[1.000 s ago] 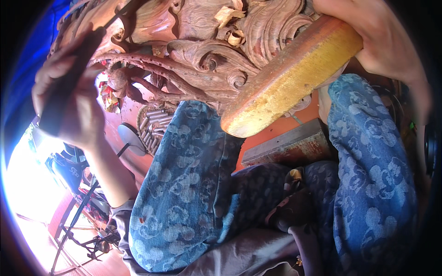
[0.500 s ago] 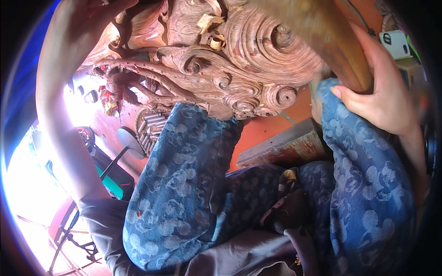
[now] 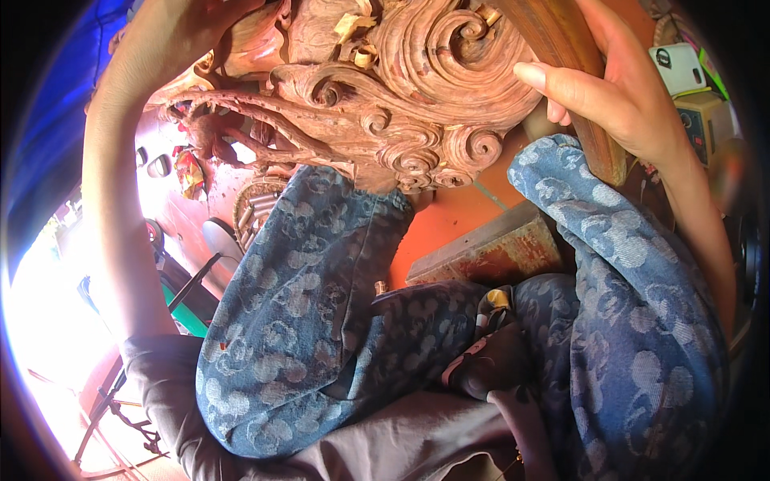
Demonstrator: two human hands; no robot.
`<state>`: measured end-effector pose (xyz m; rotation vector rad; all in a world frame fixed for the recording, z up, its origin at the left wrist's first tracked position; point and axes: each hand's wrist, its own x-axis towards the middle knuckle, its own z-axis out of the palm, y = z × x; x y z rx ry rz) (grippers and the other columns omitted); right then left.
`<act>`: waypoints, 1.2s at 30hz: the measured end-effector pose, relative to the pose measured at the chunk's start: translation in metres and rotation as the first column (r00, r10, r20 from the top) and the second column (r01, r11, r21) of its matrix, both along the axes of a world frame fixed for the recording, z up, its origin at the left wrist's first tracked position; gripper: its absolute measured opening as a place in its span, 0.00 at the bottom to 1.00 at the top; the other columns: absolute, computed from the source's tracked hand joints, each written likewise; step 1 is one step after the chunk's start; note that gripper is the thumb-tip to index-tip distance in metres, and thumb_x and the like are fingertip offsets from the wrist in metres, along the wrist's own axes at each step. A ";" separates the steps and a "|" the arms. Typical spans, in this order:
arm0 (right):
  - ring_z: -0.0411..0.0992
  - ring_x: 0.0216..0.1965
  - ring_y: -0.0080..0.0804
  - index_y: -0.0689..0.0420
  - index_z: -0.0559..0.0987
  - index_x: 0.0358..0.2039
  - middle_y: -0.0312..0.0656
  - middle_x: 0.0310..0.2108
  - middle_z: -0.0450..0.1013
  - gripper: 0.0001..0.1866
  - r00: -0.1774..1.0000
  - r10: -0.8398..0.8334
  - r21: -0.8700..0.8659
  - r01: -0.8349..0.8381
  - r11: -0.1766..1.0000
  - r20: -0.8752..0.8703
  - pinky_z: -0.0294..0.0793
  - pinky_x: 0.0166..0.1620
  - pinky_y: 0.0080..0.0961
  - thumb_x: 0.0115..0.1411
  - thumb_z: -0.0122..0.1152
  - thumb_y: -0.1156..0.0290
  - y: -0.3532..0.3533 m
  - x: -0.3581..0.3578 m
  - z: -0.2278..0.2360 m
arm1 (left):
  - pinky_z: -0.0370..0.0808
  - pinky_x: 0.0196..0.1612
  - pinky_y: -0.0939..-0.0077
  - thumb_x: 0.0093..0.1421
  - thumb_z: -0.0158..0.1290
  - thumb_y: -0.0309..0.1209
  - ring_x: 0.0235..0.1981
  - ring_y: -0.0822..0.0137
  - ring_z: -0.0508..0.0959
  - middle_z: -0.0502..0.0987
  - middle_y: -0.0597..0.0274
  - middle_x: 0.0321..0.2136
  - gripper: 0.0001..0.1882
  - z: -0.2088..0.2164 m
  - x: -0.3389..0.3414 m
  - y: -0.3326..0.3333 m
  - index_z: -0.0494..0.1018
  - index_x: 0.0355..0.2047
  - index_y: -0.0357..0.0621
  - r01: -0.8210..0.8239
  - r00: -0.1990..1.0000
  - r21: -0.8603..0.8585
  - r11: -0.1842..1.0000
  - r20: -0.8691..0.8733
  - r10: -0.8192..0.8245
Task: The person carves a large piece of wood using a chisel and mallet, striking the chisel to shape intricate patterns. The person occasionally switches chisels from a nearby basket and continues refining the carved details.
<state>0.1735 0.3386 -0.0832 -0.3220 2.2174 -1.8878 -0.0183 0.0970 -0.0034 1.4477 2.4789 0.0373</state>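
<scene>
Reddish-brown carved wooden scrollwork [image 3: 441, 84] lies before us. Our left hand [image 3: 200, 18] is partly out of view, so we cannot tell its grip. Our right hand [image 3: 622, 96] clamps around a long brown wooden block [image 3: 597, 148]; a loosened hold could drop it, chipping the scrollwork. We count at least two pale curled shavings [image 3: 350, 27], one block.

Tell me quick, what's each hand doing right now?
Left hand: can't tell, the picture's top edge cuts it off.
Right hand: closed, holding the wooden club.
</scene>
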 end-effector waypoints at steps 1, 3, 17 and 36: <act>0.75 0.24 0.26 0.70 0.58 0.56 0.46 0.32 0.71 0.34 0.994 0.035 0.047 -0.030 0.998 -0.104 0.77 0.27 0.21 0.55 0.64 0.70 -0.003 0.001 -0.005 | 0.73 0.37 0.66 0.49 0.62 0.22 0.33 0.56 0.76 0.74 0.54 0.31 0.15 -0.001 0.003 0.000 0.69 0.34 0.39 -0.005 1.000 -0.004 1.000 -0.026 0.005; 0.75 0.25 0.26 0.69 0.58 0.56 0.45 0.31 0.70 0.34 0.989 0.050 0.048 -0.043 0.998 -0.140 0.77 0.28 0.22 0.54 0.64 0.70 -0.003 0.002 -0.012 | 0.74 0.37 0.66 0.49 0.62 0.22 0.33 0.57 0.77 0.74 0.55 0.30 0.15 -0.002 0.008 0.001 0.69 0.34 0.39 0.035 0.989 -0.044 0.998 -0.143 -0.041; 0.72 0.27 0.24 0.66 0.65 0.50 0.41 0.31 0.70 0.26 0.980 -0.155 -0.142 0.172 0.975 0.123 0.71 0.30 0.21 0.55 0.64 0.71 -0.036 0.000 -0.022 | 0.68 0.31 0.66 0.47 0.58 0.16 0.26 0.58 0.71 0.68 0.56 0.24 0.18 -0.005 -0.002 0.002 0.57 0.25 0.42 0.054 0.996 0.019 0.998 -0.077 -0.052; 0.67 0.17 0.17 0.61 0.69 0.48 0.33 0.24 0.68 0.20 0.927 -0.120 -0.189 0.197 0.962 0.356 0.68 0.21 0.15 0.57 0.62 0.70 -0.039 0.002 -0.005 | 0.76 0.44 0.74 0.56 0.56 0.16 0.40 0.70 0.74 0.72 0.63 0.38 0.15 0.016 -0.009 -0.016 0.68 0.42 0.39 -0.210 0.912 0.345 0.915 0.407 0.056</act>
